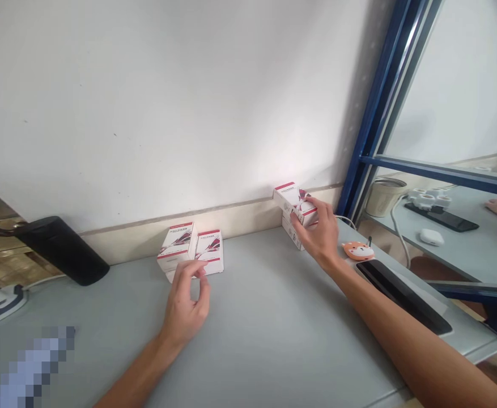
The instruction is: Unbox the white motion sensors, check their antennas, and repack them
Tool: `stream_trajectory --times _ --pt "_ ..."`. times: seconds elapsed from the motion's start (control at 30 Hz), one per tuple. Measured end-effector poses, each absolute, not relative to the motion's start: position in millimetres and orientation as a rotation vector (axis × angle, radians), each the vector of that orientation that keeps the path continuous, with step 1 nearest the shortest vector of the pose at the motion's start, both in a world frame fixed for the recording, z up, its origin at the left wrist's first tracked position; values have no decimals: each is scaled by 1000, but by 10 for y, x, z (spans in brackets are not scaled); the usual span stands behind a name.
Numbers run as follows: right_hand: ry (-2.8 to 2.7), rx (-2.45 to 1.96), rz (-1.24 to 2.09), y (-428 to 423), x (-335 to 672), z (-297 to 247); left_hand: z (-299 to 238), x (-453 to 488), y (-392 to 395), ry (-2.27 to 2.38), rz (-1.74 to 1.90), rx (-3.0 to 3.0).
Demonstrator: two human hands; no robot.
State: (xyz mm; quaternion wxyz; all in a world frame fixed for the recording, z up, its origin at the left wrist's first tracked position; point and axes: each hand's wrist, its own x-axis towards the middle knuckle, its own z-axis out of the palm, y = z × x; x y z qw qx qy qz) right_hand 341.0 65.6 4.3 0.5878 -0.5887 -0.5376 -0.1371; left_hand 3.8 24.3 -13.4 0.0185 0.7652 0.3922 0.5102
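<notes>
On the right, by the wall, my right hand (pixel 319 233) has its thumb and fingers around a small white-and-red cardboard box (pixel 288 195), which rests on another such box (pixel 291 231). At the left, my left hand (pixel 187 300) is in front of two more boxes of the same print. The taller-standing left box (pixel 177 241) seems to sit on another that is partly hidden, and the right box (pixel 209 249) stands lower beside it. My left fingers are loosely curved, apart from the thumb, with nothing between them. Whether they touch the boxes I cannot tell.
A black cylinder (pixel 63 249) stands tilted in view at the left. On the right lie a black phone (pixel 403 294) and an orange animal-faced item (pixel 359 250). A blue-framed glass partition (pixel 371 130) borders the grey table (pixel 248 328); beyond it are a cup and another phone.
</notes>
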Motion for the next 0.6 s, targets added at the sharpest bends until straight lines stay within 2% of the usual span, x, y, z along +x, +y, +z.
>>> stream_trajectory --times 0.13,0.3,0.43,0.6 --pt "-1485 -1097 -142 450 3085 89 -132 83 195 1248 1405 2077" --pt "-1751 -895 311 121 2590 -6 -118 179 119 995 1079 1621" --pt "-1918 -838 504 25 2443 -73 -95 231 56 1033 1214 1537" --pt "-2065 -895 344 57 2524 -57 -132 211 18 1168 1404 1827"
